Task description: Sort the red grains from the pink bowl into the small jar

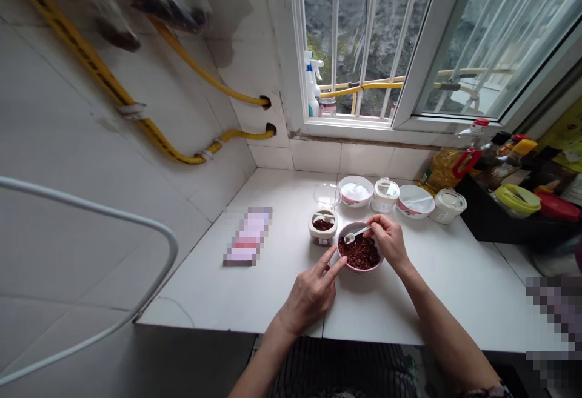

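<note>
My right hand pinches the handle of a small white spoon. The spoon's scoop lies over dark red flakes, which look like dried chilli, in a bowl with a pink outside. Two stretched fingers of my left hand touch the bowl's near left side, the others curling loosely. Just left of the bowl stands a small seasoning jar with similar red flakes inside and a cream rim. Behind that jar, a clear lid appears raised.
Along the wall stand a bowl of white grains, a white-lidded jar, another bowl with a spoon and a second jar. An oil bottle and other bottles are at right. A blurred pinkish object lies left on the counter.
</note>
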`<action>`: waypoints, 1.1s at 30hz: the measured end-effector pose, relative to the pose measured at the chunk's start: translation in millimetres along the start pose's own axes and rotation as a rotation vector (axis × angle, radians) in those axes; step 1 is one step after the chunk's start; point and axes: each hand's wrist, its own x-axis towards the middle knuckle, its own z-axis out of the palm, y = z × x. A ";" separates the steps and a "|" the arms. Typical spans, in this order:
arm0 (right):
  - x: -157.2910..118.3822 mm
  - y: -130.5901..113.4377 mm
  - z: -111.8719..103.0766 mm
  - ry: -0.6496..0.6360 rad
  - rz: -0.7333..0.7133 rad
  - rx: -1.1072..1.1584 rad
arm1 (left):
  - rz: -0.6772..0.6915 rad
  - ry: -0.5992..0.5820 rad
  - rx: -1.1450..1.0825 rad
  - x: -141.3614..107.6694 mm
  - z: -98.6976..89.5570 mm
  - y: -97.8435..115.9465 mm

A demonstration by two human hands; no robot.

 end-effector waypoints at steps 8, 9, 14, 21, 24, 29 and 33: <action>-0.1 0.0 -0.2 -0.009 -0.016 -0.052 | 0.004 0.009 0.000 0.2 1.1 0.2; -0.3 -0.1 -0.1 -0.003 -0.036 -0.073 | 0.004 0.009 -0.002 0.2 0.9 0.2; -1.0 0.2 0.2 -0.002 -0.084 -0.125 | 0.001 0.007 -0.013 0.6 0.3 0.3; -0.5 0.6 0.1 0.007 -0.085 -0.138 | 0.004 0.011 -0.016 0.8 0.1 0.5; -0.9 0.5 0.3 0.003 -0.068 -0.120 | 0.005 0.016 -0.013 0.3 0.2 0.1; -1.4 -0.2 0.2 0.024 -0.046 -0.118 | 0.006 0.008 0.005 0.3 -0.4 0.3; -0.2 -0.8 -1.1 0.006 0.066 0.025 | 0.003 0.003 0.010 1.2 -1.0 1.2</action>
